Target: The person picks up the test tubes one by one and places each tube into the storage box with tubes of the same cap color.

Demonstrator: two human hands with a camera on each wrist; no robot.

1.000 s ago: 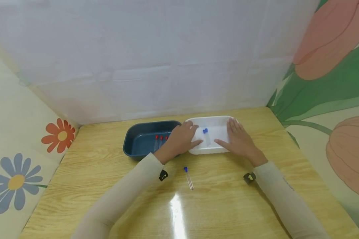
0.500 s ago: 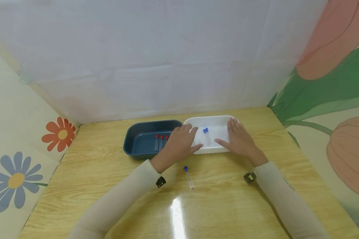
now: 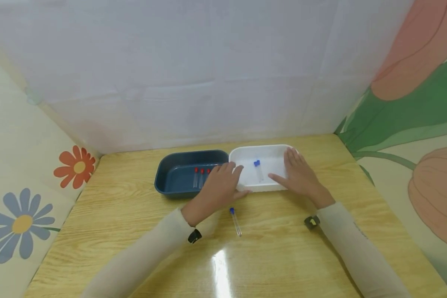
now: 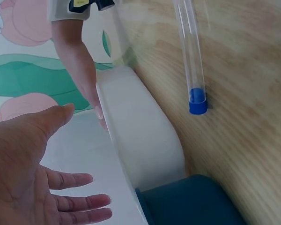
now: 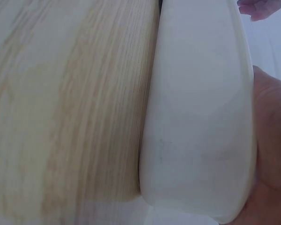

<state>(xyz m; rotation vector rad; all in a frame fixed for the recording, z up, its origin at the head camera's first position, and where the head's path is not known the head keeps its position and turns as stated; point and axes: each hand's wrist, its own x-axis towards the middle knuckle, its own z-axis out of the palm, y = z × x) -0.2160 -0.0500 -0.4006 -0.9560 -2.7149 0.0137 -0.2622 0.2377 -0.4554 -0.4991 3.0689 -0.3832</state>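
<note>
My right hand rests at the right end of a white tray, fingers extended along that end and thumb over the inside. In the right wrist view the palm lies against the tray's rim. Above the place where the white tray meets a dark blue tray is my left hand, fingers spread and holding nothing. Two blue-capped clear tubes lie in the white tray. Red-capped tubes lie in the dark blue one, partly hidden by the left hand. Another blue-capped tube lies on the table.
Both trays stand side by side on a wood-grain table, near its back edge. A white cloth backdrop rises behind them. Flower-painted panels flank the table, with red and blue flowers left and a large tulip design right.
My left hand has drawn back toward the front left, uncovering more of the white tray's left end. My right hand stays at the tray's right end. The tubes keep their places.
</note>
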